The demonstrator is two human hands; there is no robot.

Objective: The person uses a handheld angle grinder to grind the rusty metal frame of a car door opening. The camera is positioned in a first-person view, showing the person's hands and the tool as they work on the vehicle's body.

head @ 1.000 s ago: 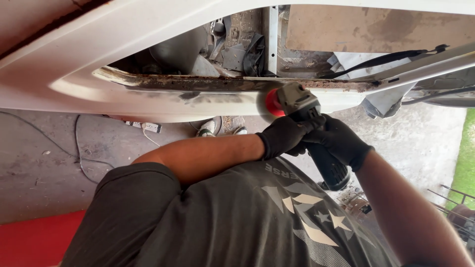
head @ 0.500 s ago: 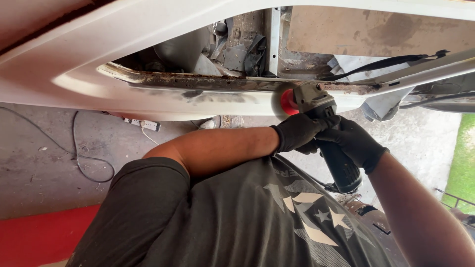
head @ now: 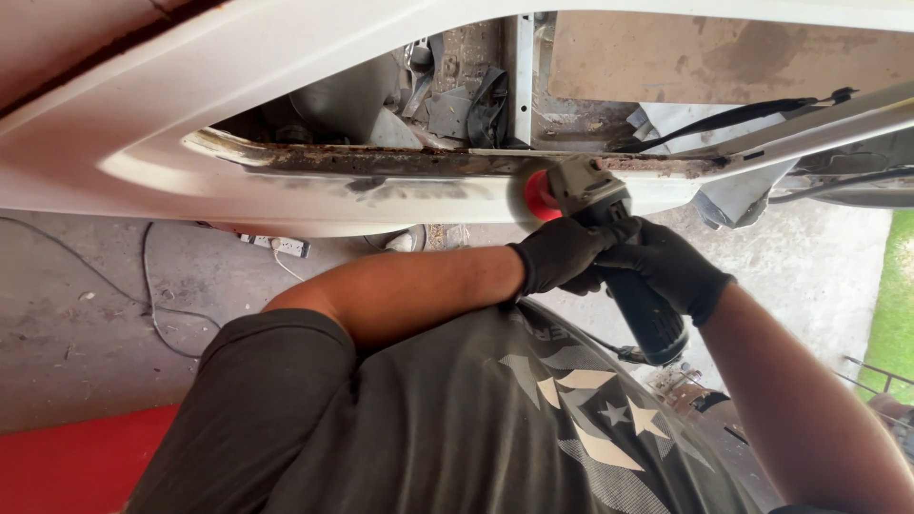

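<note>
- Head camera view, left edge: a grey concrete floor (head: pixel 76 343) carries a thin dark cable (head: pixel 143 286) and a white power strip (head: pixel 278 246); a red surface (head: pixel 67 462) fills the lower corner.
- Above, a white car body panel (head: pixel 190 152) runs across the frame, its opening edged by a rusted, bare-metal sill (head: pixel 381 160).
- At centre, the person's dark grey printed shirt (head: pixel 457 419) fills the lower frame, with a bare forearm reaching up from it.
- The left hand (head: pixel 562 252), in a black glove, is wrapped closed around the front of an angle grinder (head: pixel 619 257), just behind the head.
- The grinder's red disc (head: pixel 539 197) sits against the white panel directly below the rusted sill, near the middle of the frame.
- The right hand (head: pixel 666 266), also black-gloved, is closed on the grinder's dark body, touching the left hand; the tool's rear end pokes out below it.
- At right, black straps (head: pixel 752 112) and crumpled grey sheeting (head: pixel 733 195) hang in the opening, and a strip of green grass (head: pixel 895 314) borders the concrete.
</note>
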